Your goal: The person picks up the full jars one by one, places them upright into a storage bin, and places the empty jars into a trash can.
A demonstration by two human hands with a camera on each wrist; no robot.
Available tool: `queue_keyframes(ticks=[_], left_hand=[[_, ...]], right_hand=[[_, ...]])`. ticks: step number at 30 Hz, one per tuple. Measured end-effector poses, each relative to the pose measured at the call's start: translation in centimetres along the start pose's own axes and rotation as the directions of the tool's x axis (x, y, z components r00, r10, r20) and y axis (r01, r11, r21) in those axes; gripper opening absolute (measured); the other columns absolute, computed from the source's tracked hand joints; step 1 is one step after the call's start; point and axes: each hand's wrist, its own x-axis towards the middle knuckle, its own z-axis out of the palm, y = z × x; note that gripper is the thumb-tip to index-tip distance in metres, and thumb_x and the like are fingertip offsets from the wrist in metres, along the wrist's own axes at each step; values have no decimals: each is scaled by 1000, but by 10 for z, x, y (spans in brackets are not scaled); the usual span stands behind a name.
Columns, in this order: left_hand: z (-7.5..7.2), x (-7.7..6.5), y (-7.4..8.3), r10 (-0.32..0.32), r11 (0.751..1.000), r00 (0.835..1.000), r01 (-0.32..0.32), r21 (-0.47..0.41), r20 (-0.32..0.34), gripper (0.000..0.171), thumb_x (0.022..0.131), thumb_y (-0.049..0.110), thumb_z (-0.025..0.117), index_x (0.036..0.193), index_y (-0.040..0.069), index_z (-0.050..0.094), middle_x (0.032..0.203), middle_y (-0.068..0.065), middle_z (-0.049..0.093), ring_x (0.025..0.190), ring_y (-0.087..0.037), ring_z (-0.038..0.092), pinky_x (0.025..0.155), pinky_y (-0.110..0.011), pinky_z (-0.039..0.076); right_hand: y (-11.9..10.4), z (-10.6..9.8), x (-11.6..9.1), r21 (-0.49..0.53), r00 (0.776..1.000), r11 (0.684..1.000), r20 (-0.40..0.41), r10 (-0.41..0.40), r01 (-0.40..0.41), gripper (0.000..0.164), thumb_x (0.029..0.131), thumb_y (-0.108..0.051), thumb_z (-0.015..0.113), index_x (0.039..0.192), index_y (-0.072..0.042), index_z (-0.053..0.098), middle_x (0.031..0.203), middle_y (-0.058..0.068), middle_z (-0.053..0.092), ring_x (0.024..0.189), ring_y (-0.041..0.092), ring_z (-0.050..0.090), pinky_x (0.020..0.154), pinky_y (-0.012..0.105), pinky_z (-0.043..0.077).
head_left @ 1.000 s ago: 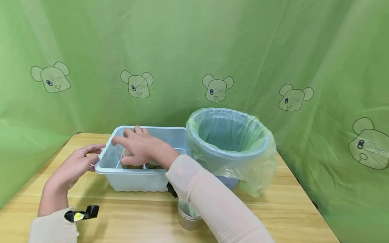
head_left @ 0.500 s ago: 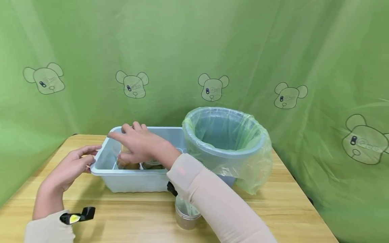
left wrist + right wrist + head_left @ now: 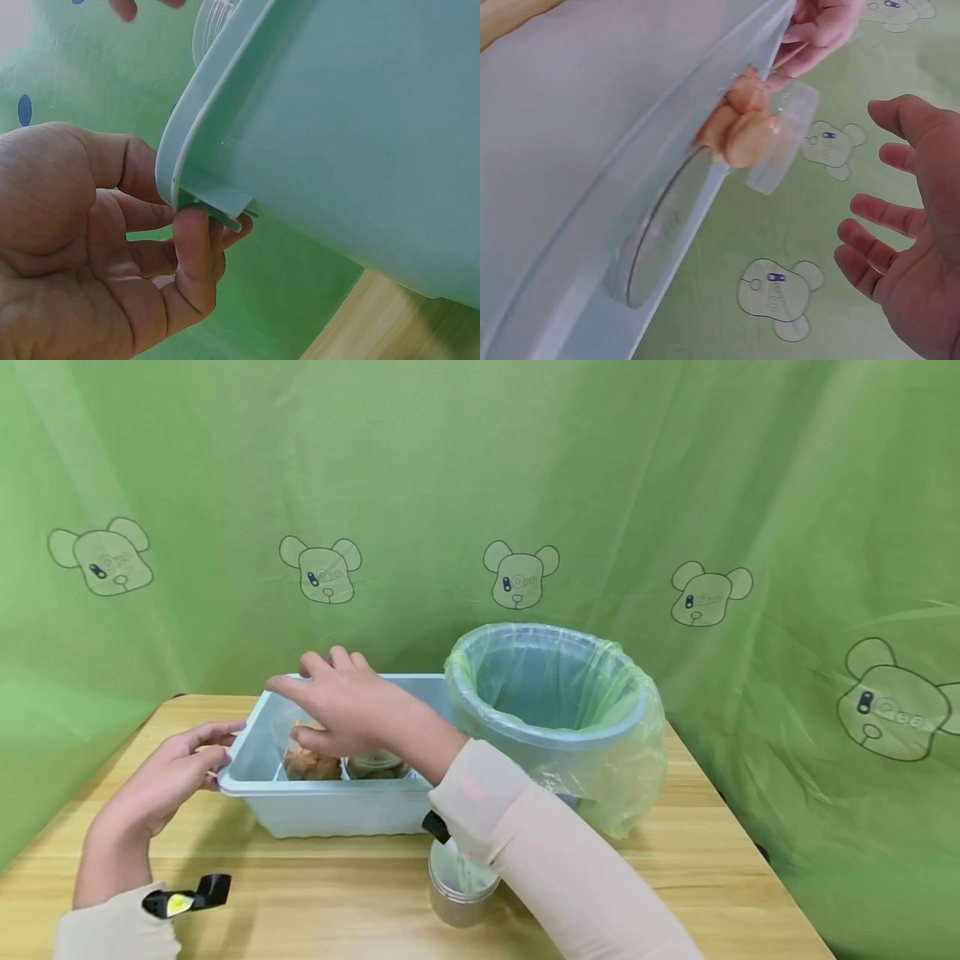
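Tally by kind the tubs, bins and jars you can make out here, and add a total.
Blue tub: 1
Bag-lined bin: 1
Clear jars: 3
Total: 5

A green sheet (image 3: 420, 460) hangs behind the wooden surface (image 3: 330, 893) and along both sides. It has a row of bear faces (image 3: 519, 581) with round ears. On the right is a blue bin (image 3: 577, 742). A thin green bag (image 3: 626, 777) hangs over its rim. A see-through jar (image 3: 456, 906) stands in front.
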Motion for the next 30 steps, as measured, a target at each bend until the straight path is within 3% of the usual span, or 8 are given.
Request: queue_keyframes(ticks=[9, 16, 24, 30], left_hand=[[-2, 0, 1, -14, 1000, 1000, 14, -4, -5, 58, 101, 5, 39, 157, -9, 27, 141, -30, 44, 97, -10, 62, 77, -33, 59], [1, 0, 0, 2, 1000, 1000, -2, -9, -12, 57, 100, 3, 40, 155, -11, 29, 139, -31, 46, 95, -11, 64, 76, -32, 59], [4, 0, -3, 8, 1000, 1000, -9, -17, -17, 58, 99, 0, 42, 153, -14, 29, 139, -33, 47, 92, -10, 65, 74, -32, 59], [1, 0, 0, 0, 1000, 1000, 0, -4, -15, 58, 99, 2, 42, 154, -12, 29, 140, -33, 46, 93, -11, 65, 75, -32, 59]], right_hand=[[4, -15, -25, -4, 994, 999, -106, -32, 32, 62, 103, -45, 51, 159, -27, 33, 142, 4, 47, 113, 24, 44, 98, 38, 37], [13, -23, -48, 16, 990, 999, -140, -25, 27, 62, 103, -44, 53, 159, -26, 33, 144, 5, 48, 117, 27, 44, 100, 41, 37], [32, -28, -78, -1, 980, 1000, -200, -3, 3, 59, 103, -43, 55, 156, -24, 39, 143, 3, 51, 118, 26, 45, 97, 39, 37], [50, -32, -102, 74, 960, 997, -278, 35, -15, 59, 102, -39, 59, 155, -20, 43, 144, 8, 52, 121, 29, 45, 101, 44, 37]])
